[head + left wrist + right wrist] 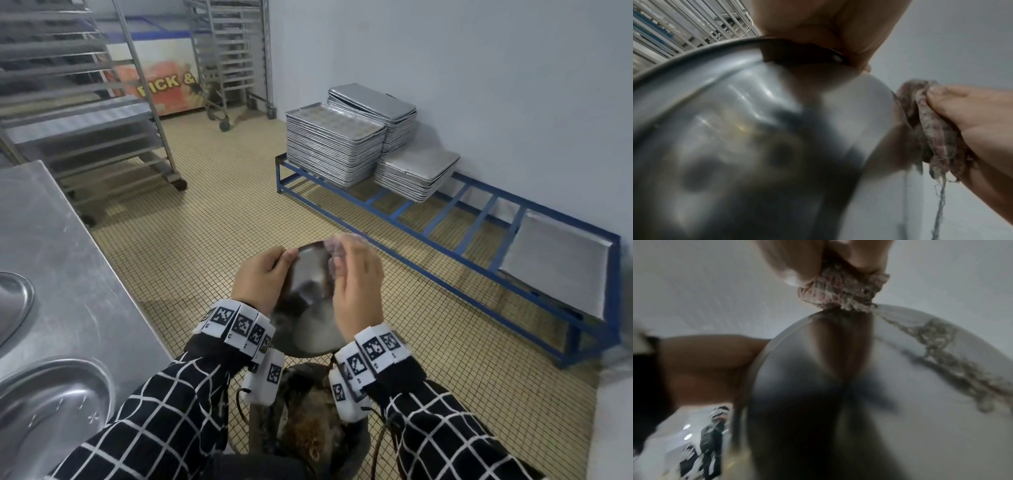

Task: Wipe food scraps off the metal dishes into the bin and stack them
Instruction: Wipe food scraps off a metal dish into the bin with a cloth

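I hold a round metal dish tilted steeply over a dark bin that has brown scraps inside. My left hand grips the dish's left rim, thumb over the edge. My right hand pinches a frayed pinkish cloth against the dish's upper rim. In the left wrist view that cloth bunches under the fingers at the right edge of the dish. The right wrist view has the cloth pressed on the rim of the dish, loose threads trailing across it.
A steel counter at my left carries two more metal dishes. Wheeled tray racks stand behind it. A blue floor rack along the right wall bears stacks of baking trays. Tiled floor lies between.
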`<state>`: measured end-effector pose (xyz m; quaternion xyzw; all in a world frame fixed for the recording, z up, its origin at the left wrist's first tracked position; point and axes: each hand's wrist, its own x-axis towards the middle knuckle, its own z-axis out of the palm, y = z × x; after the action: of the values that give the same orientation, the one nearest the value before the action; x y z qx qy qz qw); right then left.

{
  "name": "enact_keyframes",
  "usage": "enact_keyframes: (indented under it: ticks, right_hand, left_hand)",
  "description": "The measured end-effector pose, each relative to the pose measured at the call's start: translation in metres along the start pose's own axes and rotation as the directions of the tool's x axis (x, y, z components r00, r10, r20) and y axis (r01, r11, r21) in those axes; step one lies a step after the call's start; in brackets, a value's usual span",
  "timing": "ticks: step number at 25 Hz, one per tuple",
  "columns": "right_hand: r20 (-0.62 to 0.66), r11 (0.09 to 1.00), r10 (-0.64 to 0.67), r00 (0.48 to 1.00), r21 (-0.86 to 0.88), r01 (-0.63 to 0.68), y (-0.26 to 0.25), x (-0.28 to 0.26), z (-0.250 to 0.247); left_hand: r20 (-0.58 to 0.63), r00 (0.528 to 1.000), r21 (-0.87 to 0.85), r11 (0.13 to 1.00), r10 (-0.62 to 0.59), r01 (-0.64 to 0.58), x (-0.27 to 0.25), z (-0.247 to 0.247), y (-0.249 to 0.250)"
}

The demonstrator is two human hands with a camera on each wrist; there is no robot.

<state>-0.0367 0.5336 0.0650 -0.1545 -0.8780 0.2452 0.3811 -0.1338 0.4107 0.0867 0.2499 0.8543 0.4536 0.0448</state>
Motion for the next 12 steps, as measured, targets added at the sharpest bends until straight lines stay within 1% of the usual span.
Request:
enact_keyframes:
  ticks: [2, 3, 4, 5, 6, 7, 8, 9, 10, 11, 12]
  right_hand:
    - [0.050, 0.988, -0.105, 0.993, -0.108, 0.110, -0.007, -0.011, 0.008]
    - [0.051, 0.985, -0.113, 0.992, -0.124, 0.119, -0.007, -0.013, 0.010]
    - [0.039, 0.991, -0.087, 0.995, -0.102, 0.090, -0.006, -0.012, 0.010]
    - [0.017, 0.999, -0.023, 1.000, -0.042, 0.024, -0.003, -0.008, 0.009]
    - [-0.005, 0.996, 0.074, 0.997, 0.043, -0.073, 0.001, -0.003, 0.007]
    - [-0.017, 0.974, 0.189, 0.982, 0.128, -0.186, 0.007, 0.002, 0.005]
    - [-0.001, 0.935, 0.303, 0.953, 0.193, -0.297, 0.015, 0.006, 0.002]
    - [0.043, 0.893, 0.390, 0.920, 0.226, -0.389, 0.023, 0.008, -0.001]
    - [0.087, 0.871, 0.428, 0.900, 0.225, -0.436, 0.028, 0.008, -0.003]
    - [0.112, 0.871, 0.429, 0.896, 0.212, -0.444, 0.029, 0.007, -0.006]
    - [0.112, 0.881, 0.410, 0.905, 0.208, -0.424, 0.026, 0.005, -0.008]
  left_hand:
    - [-0.036, 0.999, -0.054, 0.998, 0.007, -0.009, 0.000, -0.001, 0.007]
    - [-0.051, 0.999, -0.067, 0.998, 0.013, -0.016, 0.000, -0.002, 0.011]
    - [-0.064, 0.998, -0.071, 0.997, 0.017, -0.022, 0.000, -0.004, 0.014]
    - [-0.075, 0.997, -0.077, 0.997, 0.017, -0.023, -0.001, -0.005, 0.016]
    - [-0.080, 0.997, -0.094, 0.995, 0.012, -0.020, -0.001, -0.008, 0.017]
    - [-0.086, 0.996, -0.122, 0.992, 0.005, -0.015, -0.001, -0.010, 0.017]
    - [-0.092, 0.996, -0.153, 0.988, -0.003, -0.011, 0.000, -0.012, 0.016]
    - [-0.098, 0.995, -0.168, 0.986, -0.012, -0.004, 0.000, -0.013, 0.015]
    - [-0.105, 0.994, -0.162, 0.987, -0.021, 0.003, 0.000, -0.014, 0.014]
    - [-0.116, 0.993, -0.148, 0.989, -0.026, 0.009, 0.001, -0.015, 0.013]
    - [-0.128, 0.991, -0.134, 0.991, -0.031, 0.014, 0.001, -0.014, 0.013]
